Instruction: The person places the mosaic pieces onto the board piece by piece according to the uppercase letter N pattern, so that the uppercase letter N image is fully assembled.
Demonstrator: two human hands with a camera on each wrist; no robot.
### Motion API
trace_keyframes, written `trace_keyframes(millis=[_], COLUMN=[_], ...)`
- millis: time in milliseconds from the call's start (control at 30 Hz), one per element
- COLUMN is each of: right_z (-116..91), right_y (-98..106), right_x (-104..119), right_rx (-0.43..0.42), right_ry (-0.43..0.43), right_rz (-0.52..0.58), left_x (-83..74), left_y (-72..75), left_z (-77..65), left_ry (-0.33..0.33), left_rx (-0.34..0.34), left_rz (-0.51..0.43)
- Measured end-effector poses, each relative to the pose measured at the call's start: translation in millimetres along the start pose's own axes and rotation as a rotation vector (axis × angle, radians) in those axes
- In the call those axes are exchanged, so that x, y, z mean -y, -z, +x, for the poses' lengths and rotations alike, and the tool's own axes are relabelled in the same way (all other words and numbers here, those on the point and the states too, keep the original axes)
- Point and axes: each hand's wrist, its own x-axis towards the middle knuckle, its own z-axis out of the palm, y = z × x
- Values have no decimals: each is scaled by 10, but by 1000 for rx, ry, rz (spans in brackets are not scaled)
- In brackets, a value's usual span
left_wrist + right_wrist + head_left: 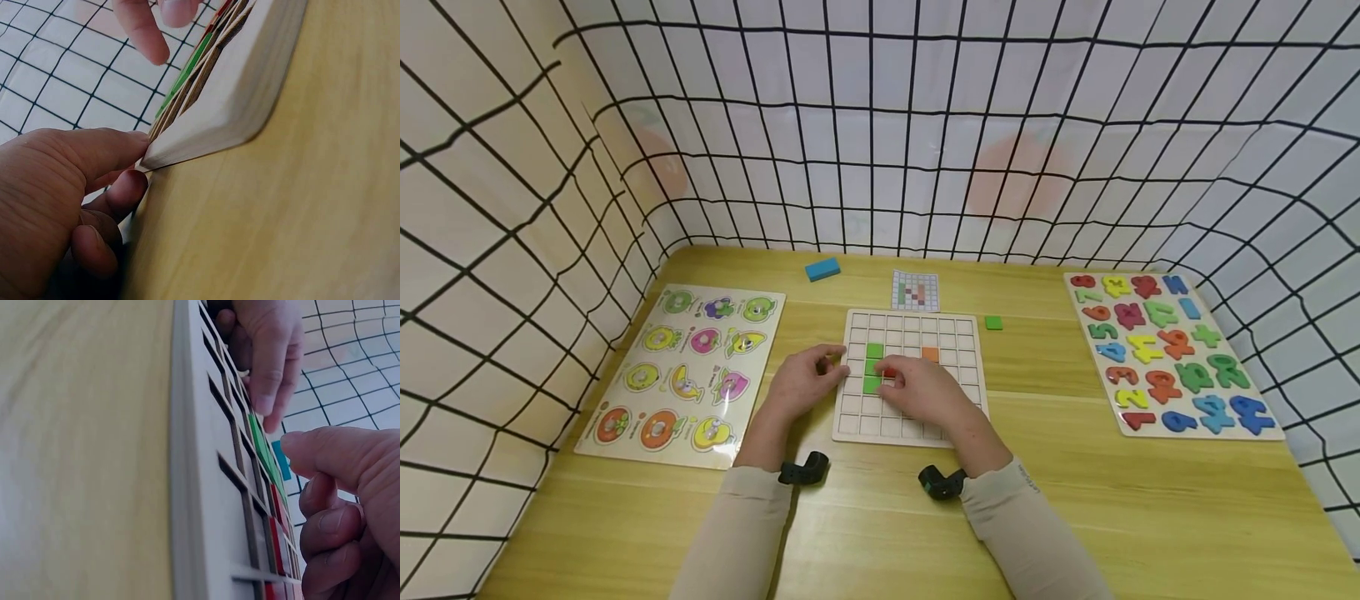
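A wooden grid board (pixel 857 427) lies in front of me, with green tiles (pixel 871 385) in a column on its left part. An orange tile (pixel 930 355) sits farther right, and a red tile (pixel 889 373) shows between my right fingers. My left hand (pixel 805 382) pinches the board's left edge, thumb and fingers at the rim in the left wrist view. Over the middle of the board hovers my right hand (pixel 922 392), thumb and forefinger apart beside the green column, holding nothing visible. Beneath it, more red tiles (pixel 278 544) appear in the right wrist view.
Behind the board lie a pattern card (pixel 915 291) and a blue block (pixel 823 269). A loose green tile (pixel 993 322) is off its right corner. A fruit puzzle (pixel 700 333) lies left; a number-and-symbol puzzle (pixel 1165 350) lies right. Black wire mesh (pixel 872 125) encloses the table.
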Motion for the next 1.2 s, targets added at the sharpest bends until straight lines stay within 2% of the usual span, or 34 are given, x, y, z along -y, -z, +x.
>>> trace_keyframes(millis=[233, 533, 800, 1200], right_z=[-42, -135, -183, -107], right_y=[110, 334, 568, 858], right_x=[-102, -394, -632, -1153], right_rx=[-15, -60, -81, -202], right_ry=[-28, -55, -150, -153], right_rz=[4, 9, -32, -3], left_x=[-1, -4, -16, 5], left_y=[-5, -4, -2, -7], left_z=[2, -2, -18, -8], left_ry=[1, 2, 19, 12], left_rx=[1, 0, 5, -3], left_rz=[-3, 7, -3, -8])
